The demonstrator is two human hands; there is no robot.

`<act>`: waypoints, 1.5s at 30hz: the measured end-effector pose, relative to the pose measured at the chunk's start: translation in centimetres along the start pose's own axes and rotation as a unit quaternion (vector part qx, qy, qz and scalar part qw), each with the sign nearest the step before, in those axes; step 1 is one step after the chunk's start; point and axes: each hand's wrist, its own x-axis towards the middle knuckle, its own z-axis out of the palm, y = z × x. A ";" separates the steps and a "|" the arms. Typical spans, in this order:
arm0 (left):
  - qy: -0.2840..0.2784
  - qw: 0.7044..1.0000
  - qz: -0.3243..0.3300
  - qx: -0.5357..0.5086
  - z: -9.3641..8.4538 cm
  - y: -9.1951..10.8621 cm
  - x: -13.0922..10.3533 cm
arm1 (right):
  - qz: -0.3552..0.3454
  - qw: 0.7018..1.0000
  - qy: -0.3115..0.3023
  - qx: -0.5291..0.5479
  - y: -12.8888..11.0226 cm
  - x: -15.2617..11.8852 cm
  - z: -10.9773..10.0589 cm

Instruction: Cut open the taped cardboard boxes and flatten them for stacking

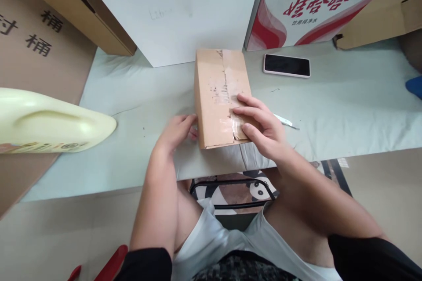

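Note:
A brown cardboard box [211, 70] lies on the pale green cloth in front of me, with worn clear tape and dark marks along its top seam. My left hand [178, 131] is at the box's left side, its fingers curled against the lower part and partly hidden. Across the near right part of the top rests my right hand [263, 125], fingers spread and touching the taped surface. Just beyond that hand, a slim pale tool with a thin metal tip [286, 121] lies on the cloth, partly covered by the hand.
Behind the box stand a large white box [178, 9] and a red-and-white carton [316, 13]. A phone [286, 66] lies at the right rear. On the left are a pale yellow bottle [56, 118] and large cardboard [29, 52]. The cloth-covered surface [108, 162] ends before my knees.

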 end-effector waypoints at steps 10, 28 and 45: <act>0.163 0.879 0.449 0.021 0.7 2.1 -1.2 | -0.070 0.992 -0.100 -0.005 -0.5 0.2 1.1; 0.127 0.890 0.435 0.046 0.4 0.4 -1.1 | -0.080 0.994 -0.076 -0.027 -0.3 -0.4 1.9; 0.131 0.873 0.461 0.094 0.7 -0.1 -1.3 | 0.261 0.828 -0.089 -0.489 6.9 -0.4 -4.7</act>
